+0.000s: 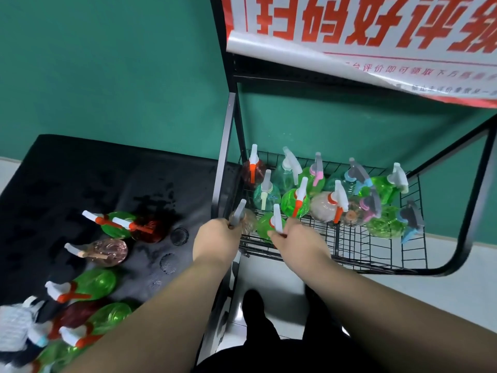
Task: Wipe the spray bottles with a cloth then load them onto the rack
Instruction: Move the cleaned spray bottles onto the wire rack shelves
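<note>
Two bottles going in at once! At the front-left corner of the wire basket (376, 255), the left hand (215, 239) has its fingers curled tight round the grey sprayer head of a pale bottle (248, 224). Just beside it, the right hand (295, 238) grips a green bottle (265, 226) by the neck under its white sprayer.

Both bottles stand upright, long axis up and down, base toward the basket floor and sprayer on top. The grey head slants up toward the basket's back, while the white one rises almost straight. The green one looks to be down among its neighbours. Whether the pale one is inside the rim or just over it, I can't tell.

Now the danger. The pale bottle is hard in the corner, close by the black upright (227, 157) of the rack. If its base lands on the rim wire, it could tip out over the front. The green one is squeezed in before a packed crowd of standing bottles (326, 207), so a nudge on release could topple the row behind it. Held only near the top, either bottle could swing or slip.

More lying bottles (94, 284) wait on the black mat (80, 170) left of the basket, and the cloth (13, 327) is at the mat's near end.
</note>
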